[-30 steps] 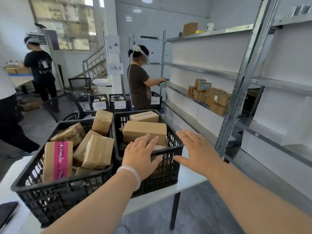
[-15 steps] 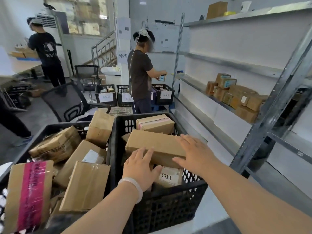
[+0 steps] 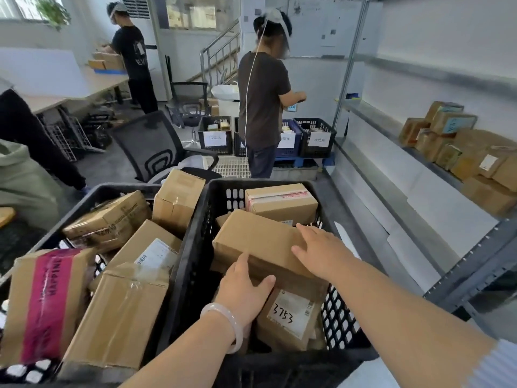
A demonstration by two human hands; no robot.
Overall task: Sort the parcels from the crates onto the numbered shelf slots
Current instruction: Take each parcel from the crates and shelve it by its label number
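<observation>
Two black crates sit side by side at the bottom of the picture, and both are full of brown boxes. In the right crate [image 3: 193, 233], near the middle of the picture, a long brown box [image 3: 257, 239] lies on top of the pile, tipped a little. The right hand [image 3: 321, 253] lies flat on the right end of this box with its fingers straight and spread apart. The left hand [image 3: 243, 287] touches the near edge of the same box; its fingers look mostly straight and its thumb sticks out to the right, not wrapped round anything. A pale bracelet [image 3: 232, 323] is on the left wrist. Under the long box, at the near side of the crate, is a box with a white label [image 3: 291, 317] that says 3753. Behind it, at the far side, is a box with red and white tape [image 3: 281, 203]. The left crate [image 3: 117, 187] holds a jumble of boxes, and one with wide pink tape [image 3: 44, 301] is at the lower left. A metal shelf [image 3: 372, 119] runs along the right side, with a stack of brown boxes [image 3: 470, 152] on it. In the upper middle, a person in a brown shirt [image 3: 263, 99] stands by small black bins [image 3: 215, 135] with white labels.
</observation>
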